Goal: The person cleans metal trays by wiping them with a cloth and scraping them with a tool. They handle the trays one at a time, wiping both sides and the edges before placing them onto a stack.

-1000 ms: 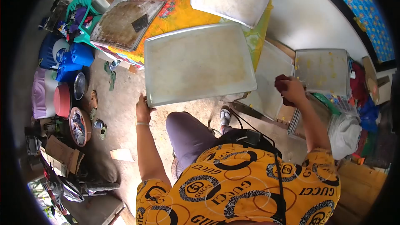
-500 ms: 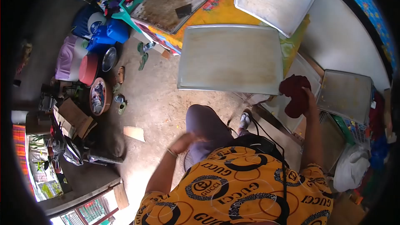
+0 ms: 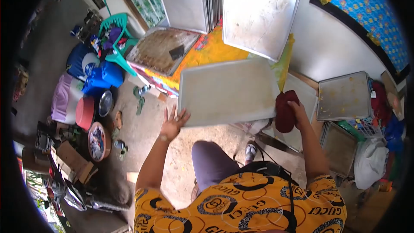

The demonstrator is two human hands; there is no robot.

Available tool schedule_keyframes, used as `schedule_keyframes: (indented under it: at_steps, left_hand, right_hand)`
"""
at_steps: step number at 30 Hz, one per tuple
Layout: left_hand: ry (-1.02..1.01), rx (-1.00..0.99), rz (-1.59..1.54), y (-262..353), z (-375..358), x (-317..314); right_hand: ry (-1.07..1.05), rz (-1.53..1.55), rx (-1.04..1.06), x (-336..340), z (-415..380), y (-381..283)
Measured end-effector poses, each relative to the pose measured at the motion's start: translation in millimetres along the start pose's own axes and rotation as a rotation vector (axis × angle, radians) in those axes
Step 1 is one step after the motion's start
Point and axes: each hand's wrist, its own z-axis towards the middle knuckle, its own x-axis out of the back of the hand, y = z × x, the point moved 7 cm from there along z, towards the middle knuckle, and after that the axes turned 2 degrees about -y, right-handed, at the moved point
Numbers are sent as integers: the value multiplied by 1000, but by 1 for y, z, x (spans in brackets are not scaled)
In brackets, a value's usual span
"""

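Observation:
A large metal tray (image 3: 228, 92) lies over the front edge of a table with a yellow cloth (image 3: 205, 57). My left hand (image 3: 173, 125) is at its lower left corner, fingers spread and apart, nothing in its grasp. My right hand (image 3: 296, 113) grips a dark red cloth (image 3: 285, 111) at the tray's lower right corner. Behind it, another tray (image 3: 258, 15) leans upright. A stained tray (image 3: 161, 51) with a small dark piece (image 3: 176, 52) on it rests at the table's left.
Stacked trays (image 3: 185, 0) stand upright at the back. More trays (image 3: 343, 96) sit on a crate at right, near a white bag (image 3: 371, 164). A green chair (image 3: 122, 56), blue containers (image 3: 103, 77) and basins (image 3: 99, 141) are at left. Slippers (image 3: 140, 99) lie on the floor.
My left hand has moved up from near my knee to the tray's lower left corner, and its fingers have spread. The view has shifted, and the red cloth remains in my right hand.

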Motion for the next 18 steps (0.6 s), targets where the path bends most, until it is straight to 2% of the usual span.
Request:
schedule_keyframes:
  at_steps: [1, 2, 4, 5, 7, 8, 9, 11, 12, 13, 14, 15, 16, 18]
  left_hand:
    - [47, -64, 49, 4, -10, 22]
    - [21, -110, -128, 9, -21, 55]
    - [124, -197, -382, 18, -36, 131]
    - [171, -237, -520, 18, -40, 164]
    - [269, -269, -772, 14, -47, 209]
    - [328, -268, -872, 9, -47, 229]
    - [347, -78, -1059, 14, -43, 250]
    - [519, 10, -1206, 21, -33, 268]
    - [616, 42, -1271, 23, -28, 277]
    - [690, 58, -1371, 27, -23, 281]
    - [763, 69, -1474, 30, -17, 281]
    - [798, 62, -1516, 33, -9, 276]
    - [814, 78, -1601, 40, -1, 278]
    - [879, 149, -1625, 44, 12, 276]
  right_hand:
    - [-16, 19, 33, 3, -4, -21]
    - [-32, 39, 57, 3, -12, -41]
    - [-123, 212, 229, -21, -35, -115]
    - [-220, 10, 527, -32, -27, -150]
    - [-363, -202, 817, -70, -35, -206]
    - [-326, -292, 839, -81, -30, -219]
    - [-288, -381, 859, -91, -25, -232]
    - [-505, 428, 722, -86, 23, -210]
    - [-300, 653, 556, -98, 23, -193]
    - [-266, 681, 478, -125, 20, -175]
    - [-283, 482, 508, -168, -16, -167]
    - [-368, 94, 617, -204, -26, -138]
    - [-447, 192, 806, -255, -77, -132]
    - [-460, -562, 1530, -306, -165, -107]
